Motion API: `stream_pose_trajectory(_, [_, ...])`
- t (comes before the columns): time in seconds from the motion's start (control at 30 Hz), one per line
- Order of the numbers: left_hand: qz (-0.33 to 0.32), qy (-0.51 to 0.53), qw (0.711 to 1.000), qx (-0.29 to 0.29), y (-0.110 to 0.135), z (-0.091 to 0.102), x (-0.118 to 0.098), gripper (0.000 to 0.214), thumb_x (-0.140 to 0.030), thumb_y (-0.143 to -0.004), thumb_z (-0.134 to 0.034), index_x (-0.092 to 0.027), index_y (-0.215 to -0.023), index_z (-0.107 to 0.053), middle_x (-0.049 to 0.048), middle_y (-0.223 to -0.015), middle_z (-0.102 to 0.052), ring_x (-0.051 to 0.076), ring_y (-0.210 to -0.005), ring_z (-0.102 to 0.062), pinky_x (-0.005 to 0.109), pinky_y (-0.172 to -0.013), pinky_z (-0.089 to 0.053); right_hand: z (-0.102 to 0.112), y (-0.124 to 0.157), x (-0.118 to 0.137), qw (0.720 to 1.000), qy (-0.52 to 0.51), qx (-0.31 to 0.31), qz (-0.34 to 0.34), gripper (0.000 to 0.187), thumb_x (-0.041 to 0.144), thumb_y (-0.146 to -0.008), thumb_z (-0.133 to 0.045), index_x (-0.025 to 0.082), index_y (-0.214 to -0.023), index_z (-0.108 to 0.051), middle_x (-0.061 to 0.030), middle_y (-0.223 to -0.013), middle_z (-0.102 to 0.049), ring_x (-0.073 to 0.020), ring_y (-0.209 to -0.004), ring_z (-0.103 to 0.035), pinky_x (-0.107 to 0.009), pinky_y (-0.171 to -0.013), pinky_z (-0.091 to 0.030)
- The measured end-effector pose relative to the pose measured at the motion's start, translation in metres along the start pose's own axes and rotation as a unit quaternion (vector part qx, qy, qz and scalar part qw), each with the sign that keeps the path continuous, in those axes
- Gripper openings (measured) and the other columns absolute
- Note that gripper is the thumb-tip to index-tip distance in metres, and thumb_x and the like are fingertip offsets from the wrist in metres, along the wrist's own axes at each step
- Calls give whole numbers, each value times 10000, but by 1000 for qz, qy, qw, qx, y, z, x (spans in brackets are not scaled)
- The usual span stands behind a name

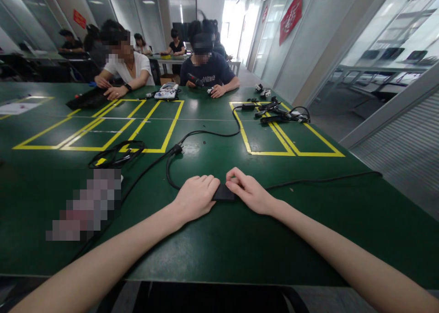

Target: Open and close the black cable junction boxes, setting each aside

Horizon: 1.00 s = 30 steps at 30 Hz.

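Note:
A black power adapter (pixel 224 193) lies on the green table in front of me, between my two hands. My left hand (pixel 197 195) is wrapped over its left end, fingers closed on it. At its right end is my right hand (pixel 252 191), with thumb and forefinger curled together; whether anything thin is pinched there is too small to make out. One black cord (pixel 170 173) leads from under my left hand up to a plug (pixel 177 149). Another black cord (pixel 322 180) runs from behind my right hand toward the table's right edge.
A coiled black cable (pixel 116 153) lies left, beside a blurred object (pixel 85 205). Yellow tape (pixel 270 153) marks rectangles on the green table (pixel 212 249). Black cables and an adapter (pixel 248 106) are piled at the far right. Two people sit across, handling things.

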<state>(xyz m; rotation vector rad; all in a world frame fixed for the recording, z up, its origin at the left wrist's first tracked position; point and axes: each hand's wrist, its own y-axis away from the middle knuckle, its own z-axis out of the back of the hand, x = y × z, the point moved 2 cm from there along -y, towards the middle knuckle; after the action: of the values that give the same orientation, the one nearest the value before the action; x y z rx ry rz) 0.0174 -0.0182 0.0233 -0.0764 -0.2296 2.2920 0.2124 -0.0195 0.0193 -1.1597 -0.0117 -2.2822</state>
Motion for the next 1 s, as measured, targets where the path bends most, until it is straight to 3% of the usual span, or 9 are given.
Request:
stream_pose_trajectory(0.1, [13, 5, 1000, 24, -1, 0, 1, 191, -219, -882, -704, -174, -1021, -581, 91, -957, -709, 285, -900, -707, 374, -764, -549, 2, 1, 1, 993, 106, 4, 53, 159, 365, -1057, -452, 225, -1062, -530, -17, -829, -683, -189, -691, -634, -295, -661, -445])
stream_pose_trajectory(0.23, [22, 33, 998, 43, -1, 2, 7, 177, -227, -880, -709, -179, -1001, -588, 80, -925, -713, 281, -877, -713, 361, -755, -545, 4, 2, 6, 970, 181, 66, 145, 355, 396, -955, -676, 197, -1231, -574, -92, -1089, -716, -227, -868, -698, -318, -738, -515])
stream_pose_trajectory(0.37, [23, 57, 997, 39, 0, 3, 9, 149, -249, -892, -704, -182, -980, -604, 67, -894, -723, 270, -859, -720, 345, -742, -541, 4, 4, 5, 955, 222, 85, 179, 300, 335, -1013, -618, 191, -1277, -613, -118, -1178, -702, -216, -904, -715, -309, -748, -539])
stream_pose_trajectory(0.47, [4, 51, 999, -4, 3, 4, 9, 216, -280, -897, -708, -173, -1066, -626, 80, -969, -749, 269, -894, -725, 349, -756, -547, 4, 5, 3, 957, 210, 69, 189, 284, 358, -1030, -591, 178, -1244, -639, -127, -1131, -708, -212, -868, -714, -306, -725, -545])
stream_pose_trajectory(0.63, [-37, 13, 996, -86, 8, 6, 12, 352, -368, -994, -622, -159, -1277, -600, 113, -1101, -762, 265, -946, -728, 360, -788, -548, 11, 4, 3, 990, 50, 25, 126, 226, 381, -1017, -600, 188, -1128, -639, -82, -1031, -727, -200, -869, -694, -318, -792, -552])
stream_pose_trajectory(0.83, [-80, 26, 995, -45, 10, -3, 14, 387, -402, -1006, -604, -141, -1292, -623, 116, -1059, -776, 256, -910, -729, 356, -763, -549, 8, 4, 4, 991, -47, 124, 24, 365, 449, -898, -745, 198, -1109, -585, 47, -751, -614, -118, -582, -535, -232, -554, -421])
stream_pose_trajectory(1.0, [-61, 47, 995, -67, 8, -1, 13, 417, -437, -1022, -583, -135, -1306, -624, 125, -1055, -774, 257, -923, -736, 361, -798, -570, 6, 2, 1, 985, -134, 105, -33, 341, 468, -889, -743, 195, -1039, -602, 4, -852, -674, -146, -722, -605, -260, -649, -474])
